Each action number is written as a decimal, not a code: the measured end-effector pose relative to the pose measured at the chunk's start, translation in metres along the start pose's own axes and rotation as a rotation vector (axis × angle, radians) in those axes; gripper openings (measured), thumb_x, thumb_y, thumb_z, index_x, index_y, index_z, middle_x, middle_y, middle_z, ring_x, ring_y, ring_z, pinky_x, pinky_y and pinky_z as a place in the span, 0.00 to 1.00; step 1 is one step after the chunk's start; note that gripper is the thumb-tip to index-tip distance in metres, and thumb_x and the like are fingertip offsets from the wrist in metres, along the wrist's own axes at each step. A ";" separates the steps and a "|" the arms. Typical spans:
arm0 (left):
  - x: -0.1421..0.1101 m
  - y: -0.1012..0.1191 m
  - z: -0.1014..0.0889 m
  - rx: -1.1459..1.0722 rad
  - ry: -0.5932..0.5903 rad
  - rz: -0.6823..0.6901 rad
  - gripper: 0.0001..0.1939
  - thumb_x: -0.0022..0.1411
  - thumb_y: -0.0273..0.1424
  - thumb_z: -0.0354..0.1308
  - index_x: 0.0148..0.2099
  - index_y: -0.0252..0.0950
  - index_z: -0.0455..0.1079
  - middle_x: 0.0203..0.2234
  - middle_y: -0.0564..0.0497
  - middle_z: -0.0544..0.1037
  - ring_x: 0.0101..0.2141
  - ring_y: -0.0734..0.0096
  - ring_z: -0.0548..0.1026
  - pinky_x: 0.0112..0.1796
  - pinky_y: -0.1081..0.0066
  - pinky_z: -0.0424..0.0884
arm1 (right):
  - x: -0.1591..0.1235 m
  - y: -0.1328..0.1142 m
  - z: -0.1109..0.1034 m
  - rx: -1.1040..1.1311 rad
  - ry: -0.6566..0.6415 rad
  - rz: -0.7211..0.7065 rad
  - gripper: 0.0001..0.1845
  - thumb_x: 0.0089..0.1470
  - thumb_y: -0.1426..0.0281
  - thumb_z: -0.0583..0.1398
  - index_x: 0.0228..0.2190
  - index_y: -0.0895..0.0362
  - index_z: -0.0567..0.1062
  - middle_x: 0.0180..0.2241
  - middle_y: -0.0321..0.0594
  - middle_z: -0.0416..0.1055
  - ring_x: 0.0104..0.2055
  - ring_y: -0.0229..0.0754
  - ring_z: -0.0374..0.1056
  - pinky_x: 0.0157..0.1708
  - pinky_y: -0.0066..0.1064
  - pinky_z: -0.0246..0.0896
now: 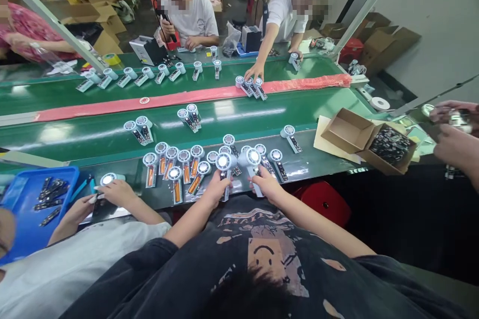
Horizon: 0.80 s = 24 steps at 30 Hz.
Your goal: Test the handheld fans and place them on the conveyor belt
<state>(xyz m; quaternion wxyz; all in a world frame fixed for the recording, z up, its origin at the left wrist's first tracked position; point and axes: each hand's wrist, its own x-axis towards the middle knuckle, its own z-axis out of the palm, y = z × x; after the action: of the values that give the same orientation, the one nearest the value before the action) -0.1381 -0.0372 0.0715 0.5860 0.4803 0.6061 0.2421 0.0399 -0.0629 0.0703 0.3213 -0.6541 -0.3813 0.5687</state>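
My left hand (pixel 218 187) is closed around the handle of a pale blue handheld fan (pixel 223 161), its round head facing up. In my right hand (pixel 266 184) is a second handheld fan (pixel 253 157), gripped by its light handle. The two heads are almost side by side over the bench edge. To the left stand several fans with orange parts in their handles, such as one fan (pixel 175 174) near the front. Fans with dark circuit boards showing, like one fan (pixel 277 157), lie behind and right of my hands.
A green conveyor (pixel 239 122) with a red strip (pixel 179 98) runs across, carrying more fans. Cardboard boxes (pixel 346 132) with small dark parts stand right. At left, a co-worker's hands (pixel 118 193) work beside a blue tray (pixel 22 187). Another person's hand (pixel 256 71) reaches onto the belt.
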 end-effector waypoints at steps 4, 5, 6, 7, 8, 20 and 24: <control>0.001 -0.042 -0.006 0.240 -0.008 -0.176 0.12 0.62 0.32 0.56 0.47 0.34 0.66 0.27 0.50 0.76 0.23 0.66 0.75 0.30 0.66 0.73 | 0.001 0.047 -0.034 -0.304 0.059 0.128 0.11 0.55 0.69 0.61 0.41 0.56 0.71 0.29 0.39 0.74 0.31 0.47 0.74 0.32 0.34 0.67; -0.002 -0.049 -0.008 0.309 -0.015 -0.196 0.11 0.61 0.32 0.56 0.46 0.34 0.67 0.27 0.49 0.77 0.24 0.64 0.77 0.32 0.65 0.74 | -0.003 0.056 -0.043 -0.381 0.074 0.136 0.11 0.55 0.70 0.62 0.42 0.57 0.71 0.32 0.43 0.76 0.36 0.50 0.75 0.36 0.36 0.67; -0.006 -0.054 -0.009 0.375 -0.021 -0.204 0.10 0.61 0.30 0.57 0.45 0.34 0.68 0.29 0.47 0.79 0.28 0.61 0.79 0.36 0.63 0.74 | -0.007 0.064 -0.051 -0.452 0.083 0.138 0.12 0.55 0.71 0.62 0.43 0.57 0.72 0.35 0.47 0.77 0.41 0.53 0.75 0.40 0.37 0.67; -0.011 -0.058 -0.011 0.439 -0.025 -0.200 0.09 0.61 0.30 0.57 0.44 0.34 0.69 0.33 0.44 0.80 0.34 0.57 0.80 0.41 0.62 0.73 | -0.012 0.070 -0.057 -0.514 0.084 0.133 0.13 0.56 0.71 0.61 0.44 0.58 0.73 0.39 0.49 0.77 0.45 0.56 0.74 0.43 0.38 0.66; -0.016 -0.060 -0.012 0.497 -0.028 -0.189 0.10 0.61 0.29 0.58 0.45 0.34 0.69 0.38 0.41 0.81 0.41 0.54 0.81 0.45 0.61 0.72 | -0.016 0.074 -0.062 -0.567 0.077 0.121 0.15 0.57 0.71 0.61 0.47 0.58 0.73 0.43 0.51 0.77 0.49 0.57 0.73 0.46 0.39 0.65; -0.015 -0.072 -0.013 0.870 -0.010 -0.262 0.17 0.71 0.33 0.46 0.58 0.32 0.64 0.55 0.34 0.75 0.56 0.52 0.74 0.52 0.62 0.67 | 0.003 0.094 -0.047 -0.894 -0.087 0.042 0.19 0.66 0.68 0.54 0.57 0.57 0.70 0.55 0.51 0.73 0.55 0.53 0.71 0.51 0.35 0.62; -0.019 -0.078 -0.017 0.887 -0.030 -0.290 0.19 0.69 0.29 0.49 0.60 0.30 0.64 0.54 0.33 0.77 0.54 0.54 0.76 0.50 0.65 0.68 | 0.000 0.097 -0.043 -0.944 -0.086 0.073 0.19 0.65 0.71 0.53 0.55 0.62 0.70 0.50 0.56 0.76 0.50 0.55 0.75 0.47 0.36 0.64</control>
<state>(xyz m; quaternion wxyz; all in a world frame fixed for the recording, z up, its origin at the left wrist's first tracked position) -0.1805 -0.0821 0.0172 0.3606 0.5982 0.7034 -0.1317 0.0958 -0.1115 -0.0064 -0.0472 -0.7175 -0.5878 0.3708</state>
